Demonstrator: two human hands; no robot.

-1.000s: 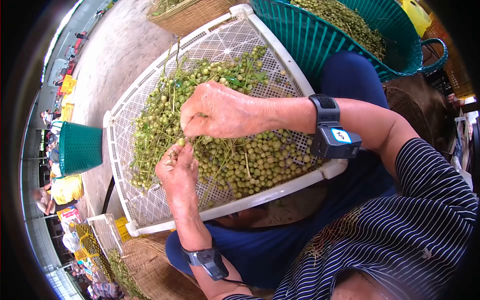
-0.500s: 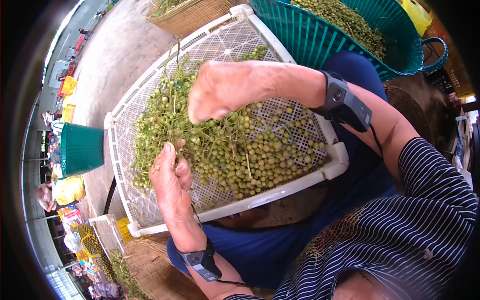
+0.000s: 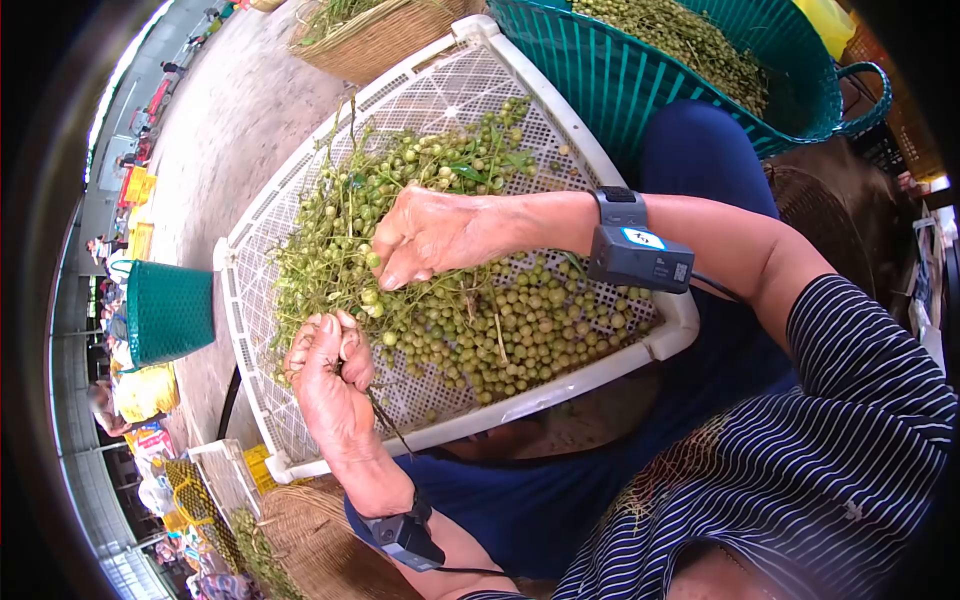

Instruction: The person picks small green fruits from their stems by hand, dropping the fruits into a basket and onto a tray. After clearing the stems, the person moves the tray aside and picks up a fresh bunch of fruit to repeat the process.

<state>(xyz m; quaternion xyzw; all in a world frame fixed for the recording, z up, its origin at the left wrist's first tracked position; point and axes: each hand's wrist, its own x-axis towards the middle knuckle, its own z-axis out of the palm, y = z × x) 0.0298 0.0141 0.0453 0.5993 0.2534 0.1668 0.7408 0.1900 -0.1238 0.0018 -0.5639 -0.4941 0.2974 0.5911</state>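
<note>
Small round green fruits [image 3: 540, 315] lie loose in a white mesh crate [image 3: 560, 390] across my lap. Others still hang in clusters on thin stems [image 3: 320, 240] along its far left side. My left hand [image 3: 330, 370] is closed on a stem, and a dark bare twig [image 3: 388, 420] sticks out below the palm. Just above it, my right hand [image 3: 430, 238] is closed, knuckles up, with green fruits at its fingertips. A few pale green fruits [image 3: 371, 300] show in the small gap between the two hands. Both wrists carry strapped-on black devices.
A green woven basket [image 3: 590, 70] with more fruits stands at upper right. Wicker baskets [image 3: 385, 45] sit beyond the crate and at lower left [image 3: 320, 545]. Another green basket [image 3: 170, 312] stands on the concrete floor at left. People and yellow crates are farther off.
My right hand has come down closer to my left, its wrist turned. My left hand has shifted slightly left and down, and a dark twig now shows below it.
</note>
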